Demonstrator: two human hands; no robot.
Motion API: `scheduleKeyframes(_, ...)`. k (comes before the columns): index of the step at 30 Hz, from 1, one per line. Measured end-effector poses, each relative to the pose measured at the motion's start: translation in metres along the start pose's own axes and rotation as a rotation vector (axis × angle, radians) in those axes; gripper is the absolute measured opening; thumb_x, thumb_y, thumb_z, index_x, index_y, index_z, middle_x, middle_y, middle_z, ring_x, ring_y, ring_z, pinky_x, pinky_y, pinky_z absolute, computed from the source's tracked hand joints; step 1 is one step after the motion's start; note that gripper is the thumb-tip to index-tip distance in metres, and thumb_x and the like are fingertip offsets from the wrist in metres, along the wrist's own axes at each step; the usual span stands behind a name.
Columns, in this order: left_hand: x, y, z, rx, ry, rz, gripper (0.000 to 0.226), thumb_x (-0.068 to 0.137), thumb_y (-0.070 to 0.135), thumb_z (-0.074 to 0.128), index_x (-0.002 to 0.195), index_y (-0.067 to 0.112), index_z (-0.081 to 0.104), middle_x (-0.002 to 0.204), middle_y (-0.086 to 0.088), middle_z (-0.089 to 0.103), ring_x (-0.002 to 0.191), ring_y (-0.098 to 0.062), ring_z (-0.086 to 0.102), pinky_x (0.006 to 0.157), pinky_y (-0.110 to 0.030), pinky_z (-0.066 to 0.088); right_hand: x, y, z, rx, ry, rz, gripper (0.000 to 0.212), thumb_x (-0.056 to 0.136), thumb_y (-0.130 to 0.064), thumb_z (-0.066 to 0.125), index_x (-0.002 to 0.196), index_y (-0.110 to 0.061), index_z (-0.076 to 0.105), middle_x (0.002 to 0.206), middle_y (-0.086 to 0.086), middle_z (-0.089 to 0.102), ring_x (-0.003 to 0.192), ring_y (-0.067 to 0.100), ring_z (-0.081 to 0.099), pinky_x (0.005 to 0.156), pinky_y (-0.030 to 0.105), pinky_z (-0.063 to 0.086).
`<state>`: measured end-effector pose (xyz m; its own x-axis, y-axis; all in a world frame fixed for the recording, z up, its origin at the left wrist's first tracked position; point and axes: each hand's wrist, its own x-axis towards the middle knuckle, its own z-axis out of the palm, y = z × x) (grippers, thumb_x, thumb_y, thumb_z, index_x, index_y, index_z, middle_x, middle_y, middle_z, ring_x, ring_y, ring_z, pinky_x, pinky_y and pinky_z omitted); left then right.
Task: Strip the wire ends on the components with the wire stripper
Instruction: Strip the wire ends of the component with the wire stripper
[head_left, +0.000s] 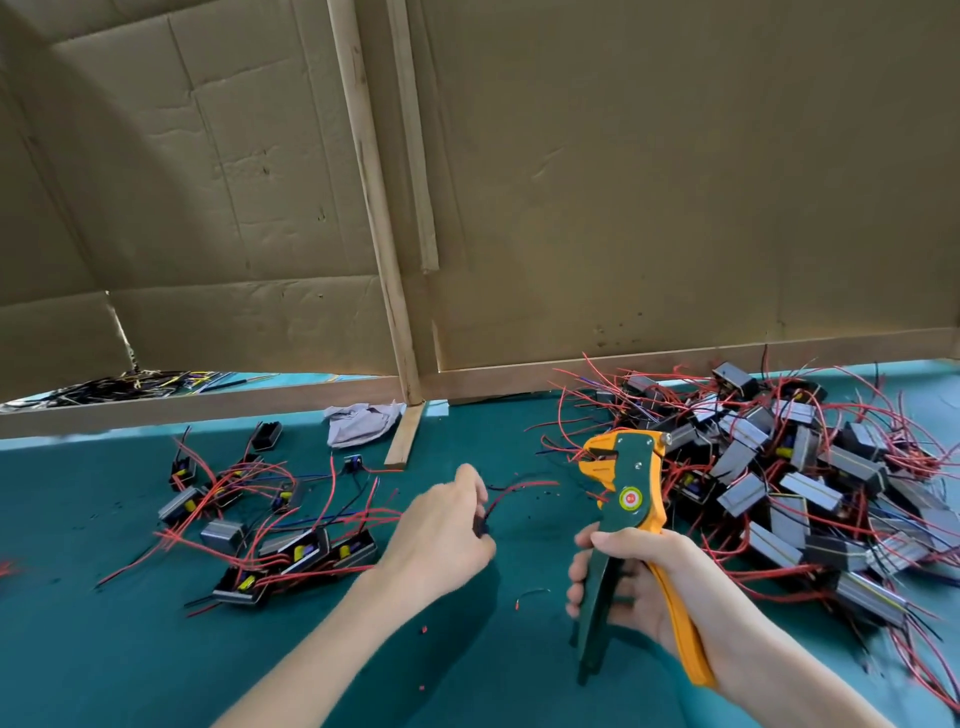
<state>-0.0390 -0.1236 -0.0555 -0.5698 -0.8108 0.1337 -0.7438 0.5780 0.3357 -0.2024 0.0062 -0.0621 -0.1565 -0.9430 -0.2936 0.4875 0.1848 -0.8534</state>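
Observation:
My right hand (631, 577) grips the green and orange handles of the wire stripper (626, 499), which stands upright with its jaws pointing left. My left hand (441, 525) holds a small black component (480, 525). Its red and black wires (519, 486) stick out to the right toward the stripper's jaws, a short gap away. A large heap of grey and black components with red wires (779, 478) lies at the right. A smaller group of components (260, 530) lies at the left on the green table mat (130, 649).
A cardboard wall on wooden strips (405, 291) closes off the back of the table. A crumpled grey cloth (361, 423) lies by the wooden post. Small bits of red insulation (423, 630) dot the mat near my arms. A bundle of dark wires (119, 387) shows under the cardboard at far left.

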Motion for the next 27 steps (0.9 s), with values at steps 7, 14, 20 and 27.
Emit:
scheduleKeyframes(7, 0.026, 0.007, 0.010, -0.219, 0.003, 0.034, 0.010, 0.085, 0.023, 0.067, 0.084, 0.027, 0.058, 0.075, 0.013, 0.062, 0.077, -0.012, 0.060, 0.074, -0.031, 0.050, -0.003, -0.002, 0.006, -0.027, 0.000, 0.017, 0.038, 0.058, -0.003, 0.063, 0.094, 0.007, 0.058, 0.067, 0.023, 0.063, 0.055, 0.035, 0.062, 0.053, 0.043, 0.058)
scheduleKeyframes(14, 0.025, 0.001, 0.002, -0.529, -0.119, 0.019, 0.013, 0.086, 0.010, 0.064, 0.082, 0.019, 0.055, 0.077, 0.002, 0.070, 0.068, -0.007, 0.066, 0.069, -0.023, 0.049, -0.006, -0.001, 0.010, -0.012, -0.005, 0.034, 0.041, 0.058, -0.011, 0.062, 0.095, 0.008, 0.058, 0.066, 0.024, 0.062, 0.054, 0.035, 0.062, 0.052, 0.044, 0.058)
scheduleKeyframes(20, 0.022, -0.006, -0.023, -0.976, -0.144, 0.017, 0.010, 0.091, -0.001, 0.059, 0.094, 0.007, 0.054, 0.077, -0.003, 0.069, 0.068, -0.019, 0.067, 0.075, -0.029, 0.056, -0.007, -0.001, 0.008, -0.018, -0.030, 0.012, 0.039, 0.059, -0.011, 0.063, 0.094, 0.007, 0.059, 0.069, 0.025, 0.062, 0.056, 0.036, 0.062, 0.054, 0.044, 0.057)
scheduleKeyframes(27, 0.017, -0.006, -0.043, -1.094, -0.048, 0.032, 0.011, 0.088, 0.000, 0.064, 0.085, 0.007, 0.056, 0.073, -0.004, 0.066, 0.065, -0.022, 0.066, 0.077, -0.035, 0.059, -0.008, -0.003, 0.009, -0.016, -0.043, -0.002, 0.040, 0.060, -0.011, 0.064, 0.095, 0.008, 0.059, 0.070, 0.026, 0.061, 0.057, 0.036, 0.062, 0.055, 0.044, 0.057)
